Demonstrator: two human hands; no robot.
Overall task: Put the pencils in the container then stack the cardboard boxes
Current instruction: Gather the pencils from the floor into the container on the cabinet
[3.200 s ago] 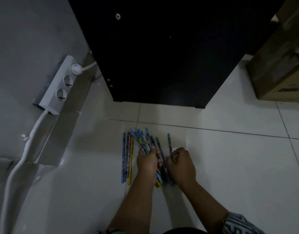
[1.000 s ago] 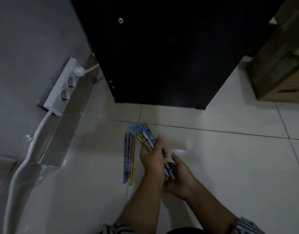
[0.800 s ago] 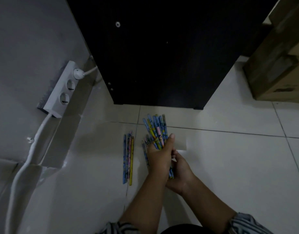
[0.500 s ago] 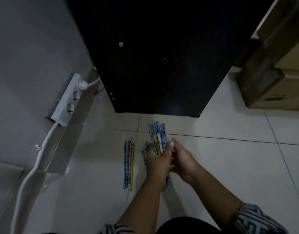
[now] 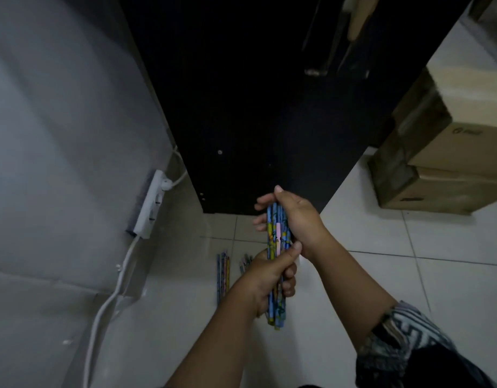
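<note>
- A tall black cabinet [image 5: 269, 107] stands on the floor at the far middle, its near face dark and plain, with a small pale screw head [image 5: 219, 152] low on it.
- A grey wall [image 5: 59, 135] fills the left side, touching the cabinet's left edge.
- A white power strip [image 5: 150, 204] is on the wall just left of the cabinet's foot, with a white plug [image 5: 166, 184] in its far socket.
- A thick white cable [image 5: 112, 292] runs from the strip's near end towards the near left.
- The floor [image 5: 409, 275] is of pale glossy tiles with dark joints.
</note>
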